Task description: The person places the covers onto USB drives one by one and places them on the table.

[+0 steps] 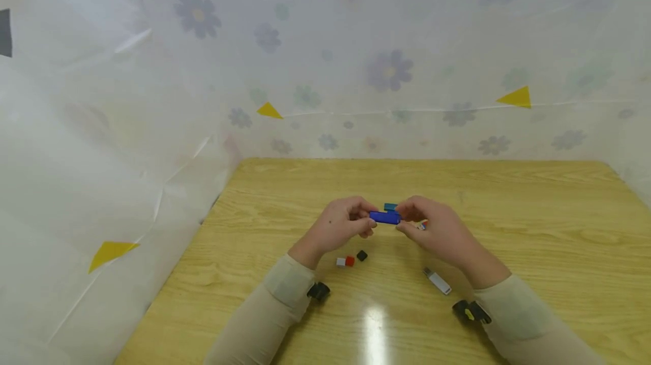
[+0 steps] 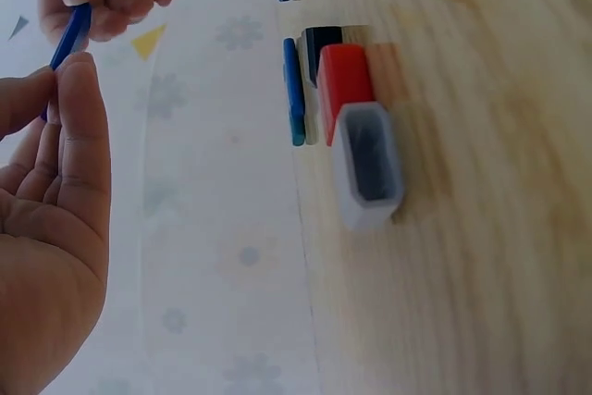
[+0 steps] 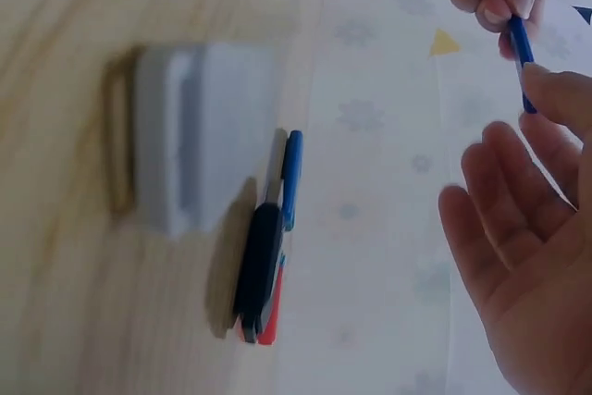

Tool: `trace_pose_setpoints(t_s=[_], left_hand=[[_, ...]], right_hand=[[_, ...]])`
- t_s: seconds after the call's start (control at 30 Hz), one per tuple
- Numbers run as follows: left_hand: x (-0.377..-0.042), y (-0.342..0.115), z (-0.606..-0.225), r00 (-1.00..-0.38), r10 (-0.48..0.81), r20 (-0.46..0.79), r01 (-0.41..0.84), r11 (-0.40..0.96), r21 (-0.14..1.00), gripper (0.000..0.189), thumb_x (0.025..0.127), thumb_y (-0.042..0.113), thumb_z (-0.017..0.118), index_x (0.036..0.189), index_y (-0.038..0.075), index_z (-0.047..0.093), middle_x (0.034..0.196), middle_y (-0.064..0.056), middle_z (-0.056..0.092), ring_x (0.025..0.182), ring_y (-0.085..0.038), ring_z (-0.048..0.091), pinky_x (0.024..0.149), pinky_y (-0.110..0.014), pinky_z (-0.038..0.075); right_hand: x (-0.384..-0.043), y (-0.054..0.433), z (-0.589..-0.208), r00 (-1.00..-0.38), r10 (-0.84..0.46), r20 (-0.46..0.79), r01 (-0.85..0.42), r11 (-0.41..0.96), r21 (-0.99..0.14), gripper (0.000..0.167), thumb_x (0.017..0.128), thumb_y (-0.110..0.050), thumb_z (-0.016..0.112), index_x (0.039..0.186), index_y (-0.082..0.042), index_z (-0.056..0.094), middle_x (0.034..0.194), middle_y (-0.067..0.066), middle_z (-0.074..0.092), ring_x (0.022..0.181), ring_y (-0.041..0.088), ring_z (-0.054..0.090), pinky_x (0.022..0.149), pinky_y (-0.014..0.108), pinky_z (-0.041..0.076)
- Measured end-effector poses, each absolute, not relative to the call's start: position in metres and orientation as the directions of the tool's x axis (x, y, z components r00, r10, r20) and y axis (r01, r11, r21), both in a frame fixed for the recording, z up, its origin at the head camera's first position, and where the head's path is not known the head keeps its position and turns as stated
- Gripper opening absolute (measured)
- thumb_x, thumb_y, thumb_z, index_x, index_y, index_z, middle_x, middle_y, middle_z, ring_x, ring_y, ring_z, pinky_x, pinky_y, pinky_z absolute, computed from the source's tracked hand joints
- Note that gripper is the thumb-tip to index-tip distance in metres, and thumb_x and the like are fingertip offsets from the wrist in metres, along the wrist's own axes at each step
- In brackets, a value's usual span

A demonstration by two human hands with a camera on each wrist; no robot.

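Note:
A slim blue USB stick (image 1: 385, 217) is up above the table between my two hands, no metal plug showing on it. My left hand (image 1: 339, 222) pinches its left end between thumb and forefinger. On the other end, my right hand (image 1: 436, 230) pinches with thumb and forefinger, while its remaining fingers stretch out loosely in the right wrist view. Below, in front of the left hand, lie a hollow white cap (image 2: 370, 164), a red cap (image 2: 345, 85) and a black cap (image 2: 322, 48). A white USB stick (image 1: 438, 282) lies under my right forearm.
Behind the hands, a flat teal-blue piece (image 1: 390, 207) lies on the wooden table (image 1: 285, 184). A black stick (image 3: 257, 261) and a red piece (image 3: 271, 307) lie close together in the right wrist view. Flower-patterned sheeting (image 1: 325, 71) hangs along the table's back and left edges.

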State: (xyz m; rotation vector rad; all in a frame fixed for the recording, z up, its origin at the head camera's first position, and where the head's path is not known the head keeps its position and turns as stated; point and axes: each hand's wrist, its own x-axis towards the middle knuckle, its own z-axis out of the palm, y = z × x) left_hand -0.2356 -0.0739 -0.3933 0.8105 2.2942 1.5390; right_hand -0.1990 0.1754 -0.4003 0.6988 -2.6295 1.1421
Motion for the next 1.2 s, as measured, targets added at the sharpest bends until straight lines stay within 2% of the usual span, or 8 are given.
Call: trace_pose_setpoints(t_s=[0.17, 0.3, 0.5, 0.6, 0.7, 0.8, 0.97, 1.2], left_hand=[[-0.236, -0.073, -0.395, -0.806, 0.587, 0.082, 0.284, 0.261, 0.923, 0.018, 0.100, 0.016, 0.067, 0.116, 0.010, 0.068, 0.096, -0.017, 0.072, 0.085, -0.037, 0.070, 0.080, -0.055, 0.056], [-0.236, -0.073, -0.395, -0.782, 0.619, 0.069, 0.295, 0.270, 0.917, 0.021, 0.101, 0.016, 0.066, 0.121, 0.010, 0.066, 0.098, -0.018, 0.071, 0.085, -0.037, 0.069, 0.080, -0.055, 0.055], [-0.240, -0.077, -0.396, -0.763, 0.644, 0.053, 0.327, 0.314, 0.891, 0.039, 0.102, 0.019, 0.064, 0.141, 0.016, 0.056, 0.105, -0.017, 0.070, 0.089, -0.033, 0.068, 0.080, -0.049, 0.056], [-0.243, -0.081, -0.395, -0.783, 0.620, 0.046, 0.308, 0.322, 0.895, 0.040, 0.103, 0.023, 0.063, 0.142, 0.020, 0.054, 0.107, -0.016, 0.070, 0.094, -0.036, 0.067, 0.082, -0.050, 0.055], [-0.245, -0.086, -0.395, -0.800, 0.598, 0.048, 0.298, 0.327, 0.897, 0.038, 0.103, 0.027, 0.062, 0.141, 0.022, 0.054, 0.107, -0.015, 0.070, 0.096, -0.038, 0.066, 0.084, -0.054, 0.054], [-0.247, -0.091, -0.394, -0.812, 0.581, 0.056, 0.295, 0.326, 0.898, 0.036, 0.104, 0.028, 0.061, 0.139, 0.022, 0.055, 0.108, -0.015, 0.069, 0.097, -0.039, 0.066, 0.085, -0.054, 0.053], [-0.251, -0.096, -0.396, -0.822, 0.566, 0.065, 0.301, 0.335, 0.893, 0.034, 0.104, 0.028, 0.060, 0.137, 0.020, 0.057, 0.108, -0.017, 0.069, 0.096, -0.039, 0.066, 0.084, -0.051, 0.054], [-0.253, -0.097, -0.395, -0.822, 0.564, 0.077, 0.302, 0.319, 0.898, 0.032, 0.103, 0.026, 0.061, 0.134, 0.018, 0.058, 0.107, -0.022, 0.068, 0.095, -0.043, 0.065, 0.085, -0.059, 0.051]], right_hand=[[-0.202, 0.178, -0.403, -0.809, -0.373, 0.455, -0.579, 0.639, -0.506, 0.018, 0.088, -0.016, 0.082, 0.102, -0.019, 0.071, 0.114, 0.000, 0.065, 0.104, 0.027, 0.062, 0.082, 0.049, 0.053], [-0.202, 0.180, -0.404, -0.786, -0.378, 0.489, -0.598, 0.663, -0.450, 0.017, 0.086, -0.014, 0.083, 0.099, -0.015, 0.072, 0.119, 0.005, 0.063, 0.114, 0.031, 0.056, 0.086, 0.050, 0.051], [-0.208, 0.194, -0.406, -0.846, -0.333, 0.417, -0.519, 0.692, -0.501, 0.014, 0.090, -0.017, 0.079, 0.103, -0.013, 0.073, 0.128, 0.010, 0.059, 0.121, 0.036, 0.051, 0.082, 0.052, 0.054], [-0.213, 0.205, -0.408, -0.887, -0.307, 0.344, -0.454, 0.709, -0.539, 0.016, 0.093, -0.019, 0.076, 0.107, -0.012, 0.073, 0.132, 0.012, 0.057, 0.125, 0.039, 0.049, 0.088, 0.056, 0.051], [-0.219, 0.216, -0.409, -0.911, -0.306, 0.276, -0.411, 0.728, -0.549, 0.015, 0.094, -0.020, 0.074, 0.106, -0.011, 0.074, 0.134, 0.014, 0.057, 0.127, 0.043, 0.048, 0.098, 0.062, 0.042], [-0.226, 0.221, -0.410, -0.915, -0.334, 0.226, -0.403, 0.731, -0.551, 0.013, 0.094, -0.020, 0.073, 0.104, -0.012, 0.075, 0.132, 0.017, 0.057, 0.125, 0.045, 0.049, 0.100, 0.066, 0.038], [-0.237, 0.223, -0.416, -0.917, -0.376, 0.134, -0.386, 0.748, -0.540, 0.009, 0.094, -0.022, 0.073, 0.101, -0.016, 0.074, 0.122, 0.013, 0.064, 0.116, 0.039, 0.057, 0.094, 0.060, 0.045], [-0.251, 0.219, -0.420, -0.920, -0.391, 0.019, -0.348, 0.795, -0.497, 0.012, 0.092, -0.018, 0.073, 0.102, -0.012, 0.074, 0.108, 0.006, 0.066, 0.100, 0.029, 0.063, 0.087, 0.054, 0.050]])
